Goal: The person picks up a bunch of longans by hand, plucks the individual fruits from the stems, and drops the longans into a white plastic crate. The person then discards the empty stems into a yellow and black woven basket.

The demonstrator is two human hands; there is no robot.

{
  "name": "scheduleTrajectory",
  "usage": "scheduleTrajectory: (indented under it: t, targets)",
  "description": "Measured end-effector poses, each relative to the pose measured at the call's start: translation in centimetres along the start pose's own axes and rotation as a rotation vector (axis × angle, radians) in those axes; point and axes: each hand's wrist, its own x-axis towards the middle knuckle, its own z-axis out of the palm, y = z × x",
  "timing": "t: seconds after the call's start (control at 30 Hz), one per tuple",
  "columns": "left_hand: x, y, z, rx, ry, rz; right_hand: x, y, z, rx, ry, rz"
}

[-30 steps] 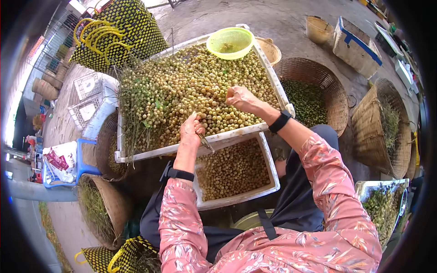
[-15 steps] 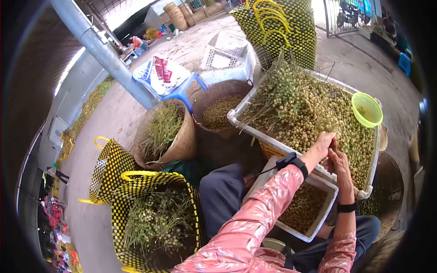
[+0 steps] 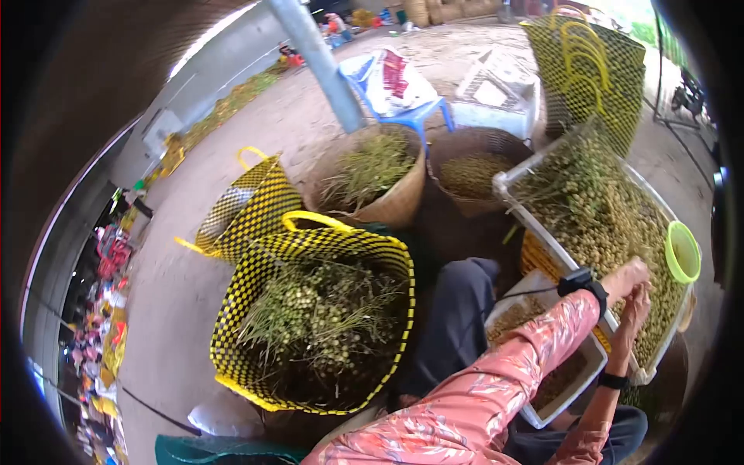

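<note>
Location: I have the loose round fruit (image 3: 616, 221) heaped in a white tray (image 3: 535, 221) at the right of the frame, with stemmed sprigs (image 3: 585, 163) toward its upper end.

Hands: the left hand (image 3: 626, 279) and the right hand (image 3: 637, 308) come together over the tray near its lower edge, fingers bent. Blur and overlap hide the fingertips; I cannot tell whether either hand grasps anything.

Handling: I rate each fruit as light, firm and inclined to roll, with a skin that could bruise under hard pressure.

Grip point: pinch single fruits across opposite sides, using light fingertip pressure. Hold sprigs by the stalk, which I judge thin, springy and liable to snap.
</note>
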Motion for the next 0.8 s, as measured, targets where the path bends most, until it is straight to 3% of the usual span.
scheduleTrajectory:
  t: [0.03,0.07,0.1,0.13,0.17,0.23,0.27,0.3,0.33,0.4,0.47,0.5,0.6,0.67,0.73,0.77,0.8]
  targets:
    - [-0.1,0.3,0.9,-0.029,-0.012,0.018,0.1,1.5,0.3,-0.044,0.041,-0.090]
    - [-0.7,1.3,2.4,0.293,-0.143,0.071,0.7,2.2,-0.1,-0.177,-0.049,-0.176]
    - [-1.3,0.2,0.6,0.035,-0.096,0.039,1.1,2.7,-0.7,-0.301,-0.129,-0.273]
    - [-2.1,0.1,-1.2,0.028,-0.043,0.041,1.2,1.0,-1.4,-0.383,-0.239,-0.271]
    - [-3.0,-0.1,-3.0,0.021,0.009,0.042,0.5,0.2,-0.4,0.028,-0.217,0.050]
    - [-3.7,0.3,-4.9,0.396,0.056,0.069,-0.1,-1.4,-1.0,-0.190,-0.214,-0.165]
    - [-3.8,0.4,-5.7,0.518,0.032,0.075,1.1,0.4,-1.1,-0.239,-0.192,-0.168]
    - [-4.2,0.2,-6.1,0.514,-0.100,0.058,2.3,2.7,-1.4,-0.287,-0.169,-0.170]
    - [-5.0,0.3,-6.5,0.495,-0.235,0.041,2.9,2.0,-2.1,-0.357,-0.304,0.132]
    - [-5.7,-0.4,-7.0,0.463,-0.244,0.070,7.1,12.4,-4.6,-0.485,-0.159,-0.068]
    - [-6.5,-1.0,-9.0,0.559,-0.248,0.124,5.3,4.5,-1.7,-0.197,0.012,-0.179]
    - [-6.8,-1.3,-11.6,0.621,-0.260,0.205,8.2,10.0,-4.0,-0.414,-0.034,-0.157]
    - [-6.8,-2.3,-15.0,0.684,-0.350,0.275,9.3,11.2,-4.9,-0.201,-0.004,-0.011]
    - [-6.6,-2.3,-5.1,0.385,-0.387,0.060,8.4,10.8,-3.9,-0.175,0.001,-0.041]
    - [-6.2,-2.3,0.7,0.200,-0.268,-0.082,8.6,9.1,-4.4,-0.161,0.032,-0.089]
    - [-7.3,-2.2,-5.1,0.392,-0.291,0.068,10.1,8.5,-5.3,-0.122,-0.059,0.229]
    - [-8.5,-2.3,-11.3,0.584,-0.285,0.223,7.9,4.5,-3.4,-0.057,-0.146,-0.066]
